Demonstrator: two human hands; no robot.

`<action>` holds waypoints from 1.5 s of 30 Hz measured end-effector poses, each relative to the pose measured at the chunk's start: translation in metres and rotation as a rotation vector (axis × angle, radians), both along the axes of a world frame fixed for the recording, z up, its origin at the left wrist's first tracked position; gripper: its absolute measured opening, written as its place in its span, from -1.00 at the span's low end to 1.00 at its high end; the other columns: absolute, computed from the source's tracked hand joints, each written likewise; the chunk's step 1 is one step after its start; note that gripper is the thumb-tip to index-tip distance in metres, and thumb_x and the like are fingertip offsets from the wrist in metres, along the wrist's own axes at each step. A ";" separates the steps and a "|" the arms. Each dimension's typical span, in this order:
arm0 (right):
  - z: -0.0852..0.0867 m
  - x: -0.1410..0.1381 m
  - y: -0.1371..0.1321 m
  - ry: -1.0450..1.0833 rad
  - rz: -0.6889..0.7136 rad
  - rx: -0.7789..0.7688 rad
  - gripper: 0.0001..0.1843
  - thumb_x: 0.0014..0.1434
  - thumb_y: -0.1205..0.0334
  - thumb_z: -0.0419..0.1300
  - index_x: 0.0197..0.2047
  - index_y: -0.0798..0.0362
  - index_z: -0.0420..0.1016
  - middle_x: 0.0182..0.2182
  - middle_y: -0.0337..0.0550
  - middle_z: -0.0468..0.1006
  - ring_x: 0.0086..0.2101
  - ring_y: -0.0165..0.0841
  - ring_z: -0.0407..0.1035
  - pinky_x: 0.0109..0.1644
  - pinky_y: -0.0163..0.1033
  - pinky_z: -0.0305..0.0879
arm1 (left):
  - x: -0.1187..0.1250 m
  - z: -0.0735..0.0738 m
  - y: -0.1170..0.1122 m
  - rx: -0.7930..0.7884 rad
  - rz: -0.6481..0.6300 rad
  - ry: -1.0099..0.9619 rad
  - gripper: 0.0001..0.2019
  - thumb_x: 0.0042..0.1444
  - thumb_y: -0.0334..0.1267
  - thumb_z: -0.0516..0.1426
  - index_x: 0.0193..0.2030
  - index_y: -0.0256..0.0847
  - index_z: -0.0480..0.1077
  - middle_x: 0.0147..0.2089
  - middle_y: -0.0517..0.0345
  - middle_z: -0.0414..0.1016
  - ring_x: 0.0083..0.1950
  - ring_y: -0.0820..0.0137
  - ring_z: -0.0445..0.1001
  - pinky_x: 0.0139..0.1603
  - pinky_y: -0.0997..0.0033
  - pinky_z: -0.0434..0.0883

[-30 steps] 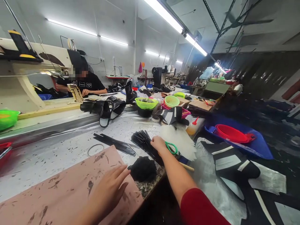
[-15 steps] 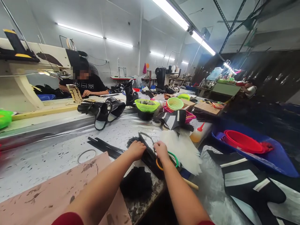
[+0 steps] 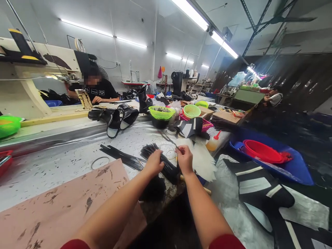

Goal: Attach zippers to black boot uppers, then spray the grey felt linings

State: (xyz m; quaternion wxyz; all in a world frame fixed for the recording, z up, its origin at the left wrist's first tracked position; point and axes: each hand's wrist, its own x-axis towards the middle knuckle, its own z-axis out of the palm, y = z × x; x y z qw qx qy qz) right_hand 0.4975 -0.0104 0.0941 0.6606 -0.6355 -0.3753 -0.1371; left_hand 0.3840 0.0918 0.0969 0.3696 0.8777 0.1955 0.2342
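My left hand [image 3: 155,162] is closed over a bundle of thin black strips [image 3: 169,170] on the worktable; its fingertips are partly hidden. To its right, my right hand [image 3: 185,159] pinches the near end of a thin, dark strip [image 3: 169,138], which reaches away over the table and is slightly blurred. Longer black strips [image 3: 120,155] lie left of the bundle. Below my left wrist is a black piece of material [image 3: 153,189]. Cream-coloured sheets [image 3: 203,160] are fanned out beyond my right hand.
Black boots [image 3: 113,121] stand near a sewing machine [image 3: 28,76], where another person [image 3: 97,86] sits. Across the table are a yellow-green basket [image 3: 162,112] and a glue bottle [image 3: 213,142]. A pinkish board [image 3: 64,204] lies front left; a blue tub [image 3: 298,166] stands right.
My right hand has risen with the thin strip, now stretched out away from me. The green-and-orange scissor handles beside it are no longer plainly seen. My left hand has shifted slightly on the bundle.
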 end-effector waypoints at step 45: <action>-0.046 -0.253 -0.006 -0.571 1.053 -0.913 -0.72 0.04 0.45 0.10 -0.30 -0.06 0.55 -0.33 -0.18 0.56 -0.27 -0.27 0.42 -0.15 -0.19 0.31 | -0.410 -0.065 -0.092 -0.399 1.126 -0.281 -0.79 -0.06 -0.23 0.14 -0.26 -0.21 0.28 -0.30 0.17 0.33 -0.28 0.38 0.38 -0.27 0.37 0.36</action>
